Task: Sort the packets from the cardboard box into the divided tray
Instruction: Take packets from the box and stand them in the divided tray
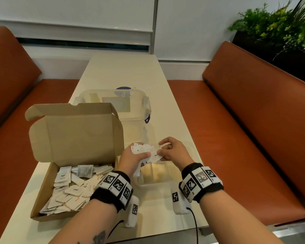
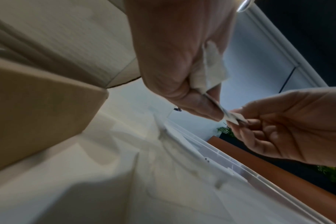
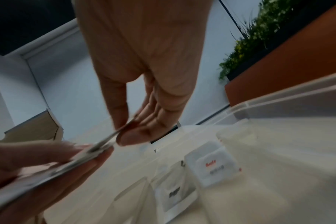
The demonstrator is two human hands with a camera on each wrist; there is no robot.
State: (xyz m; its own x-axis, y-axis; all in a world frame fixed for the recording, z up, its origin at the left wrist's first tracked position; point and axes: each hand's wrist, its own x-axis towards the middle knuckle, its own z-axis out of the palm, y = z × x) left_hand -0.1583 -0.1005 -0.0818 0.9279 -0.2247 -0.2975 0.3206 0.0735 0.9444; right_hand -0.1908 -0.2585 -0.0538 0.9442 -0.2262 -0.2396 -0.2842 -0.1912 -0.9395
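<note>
Here, my left hand (image 1: 132, 157) raised over the divided tray (image 1: 192, 152), fingers curled round a bunch of packets (image 1: 142, 148), my right hand (image 1: 173, 150) alongside, thumb and forefinger pinching one packet (image 1: 156, 155), cardboard box (image 1: 42, 187) left of both.

White packets (image 1: 67, 192) heaped in open cardboard box (image 1: 42, 196); clear divided tray (image 1: 195, 152) alongside.

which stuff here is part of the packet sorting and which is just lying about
In the job:
- cardboard box, open, with loose packets
- bunch of packets held by left hand
- right hand, pinching one packet
- divided tray, two packets already in it

Lying about:
- clear lidded tub
- plants
- benches
</note>
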